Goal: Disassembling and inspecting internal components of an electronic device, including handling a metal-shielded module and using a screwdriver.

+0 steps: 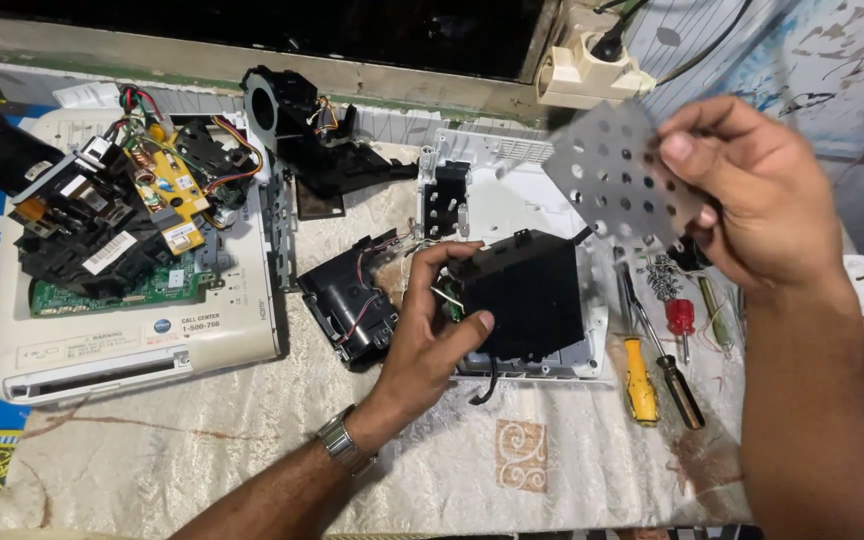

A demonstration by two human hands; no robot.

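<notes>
Head view, items on hand. Left hand (432,330): fingers curled around the near-left corner of a black box module (527,295), thumb pressed on its near edge; module sits in a white housing (512,200) at centre. Right hand (752,195): raised at the right, thumb and fingers pinched on a perforated grey metal plate (607,170), held tilted above the housing. Screwdrivers (652,365), yellow, black and red handled, lie right of the housing. Opened beige device (122,330) with exposed circuit boards, far left.
</notes>
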